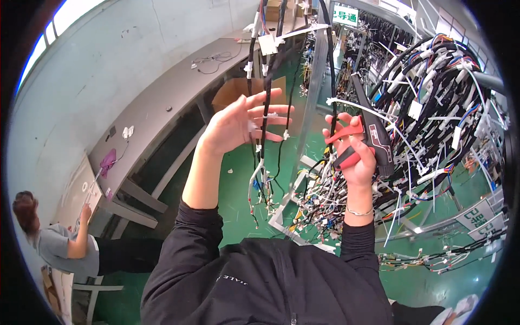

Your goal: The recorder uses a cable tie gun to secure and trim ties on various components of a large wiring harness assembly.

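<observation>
A black taped wire harness (267, 81) hangs down in front of me, with white tags, clips and loose connector ends at the bottom. Beside it my left hand (225, 127) has its fingers stretched out and apart, the harness crossing over them; no grip on it shows. My right hand (358, 165) is wrapped round the red grip of a black and red cable tie gun (376, 135), whose black nose points upward. Another black harness branch (331, 59) runs down next to the gun. A white cable tie (360, 107) sticks out from that branch and passes by the tool.
Thick coils of harnesses (433, 103) hang close on the right. Behind my hands stand a metal frame (311, 108) and an open cardboard box (233, 89). A long grey workbench (146, 116) follows the left wall, where another person (57, 249) works. Scraps litter the green floor (238, 187).
</observation>
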Motion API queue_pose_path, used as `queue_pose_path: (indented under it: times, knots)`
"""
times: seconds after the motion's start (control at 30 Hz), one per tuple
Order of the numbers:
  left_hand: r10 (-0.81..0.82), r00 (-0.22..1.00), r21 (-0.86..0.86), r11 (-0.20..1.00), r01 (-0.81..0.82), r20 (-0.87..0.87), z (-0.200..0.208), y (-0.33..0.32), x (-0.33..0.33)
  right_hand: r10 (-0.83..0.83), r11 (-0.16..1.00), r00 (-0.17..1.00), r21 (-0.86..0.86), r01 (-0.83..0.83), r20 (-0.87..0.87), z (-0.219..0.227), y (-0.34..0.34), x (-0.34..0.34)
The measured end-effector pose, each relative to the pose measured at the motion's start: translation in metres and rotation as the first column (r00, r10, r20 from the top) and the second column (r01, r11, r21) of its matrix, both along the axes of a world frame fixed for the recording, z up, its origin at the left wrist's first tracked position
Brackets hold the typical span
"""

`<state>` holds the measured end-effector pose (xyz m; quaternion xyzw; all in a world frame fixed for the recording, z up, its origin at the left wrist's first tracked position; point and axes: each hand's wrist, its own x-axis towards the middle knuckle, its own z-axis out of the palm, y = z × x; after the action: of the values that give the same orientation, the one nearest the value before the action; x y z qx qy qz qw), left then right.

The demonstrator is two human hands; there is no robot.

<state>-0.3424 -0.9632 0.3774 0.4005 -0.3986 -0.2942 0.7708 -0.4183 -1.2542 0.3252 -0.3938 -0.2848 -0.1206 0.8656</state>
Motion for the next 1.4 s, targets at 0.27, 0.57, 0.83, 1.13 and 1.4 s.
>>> queue_pose_path:
  times: [0.27,0.57,0.83,1.13,1.4]
  knots:
    - [0.354,0.924,0.129,0.919,-0.372,0.141,0.002,-0.008,-0.005,0.054,0.998,0.998,0.01,-0.054,0.035,0.004,0.001,-0.014]
    - [0.777,0.579,0.025,0.592,-0.805,0.245,-0.005,-0.024,-0.014,-0.033,0.998,0.997,0.05,0.03,0.066,0.02,0.001,-0.045]
    - [0.791,-0.079,-0.364,0.188,-0.912,0.607,0.046,-0.104,-0.07,0.028,0.999,0.999,0.032,-0.029,0.015,0.021,-0.002,-0.057]
    - [0.289,0.947,-0.371,0.871,-0.321,-0.139,0.065,-0.126,-0.004,-0.575,0.562,0.789,-0.595,0.574,0.217,0.089,0.009,-0.101]
    - [0.921,0.338,-0.433,0.389,-0.813,0.194,0.057,-0.103,-0.012,-0.476,0.332,0.817,-0.795,0.508,0.324,0.195,-0.003,-0.066]
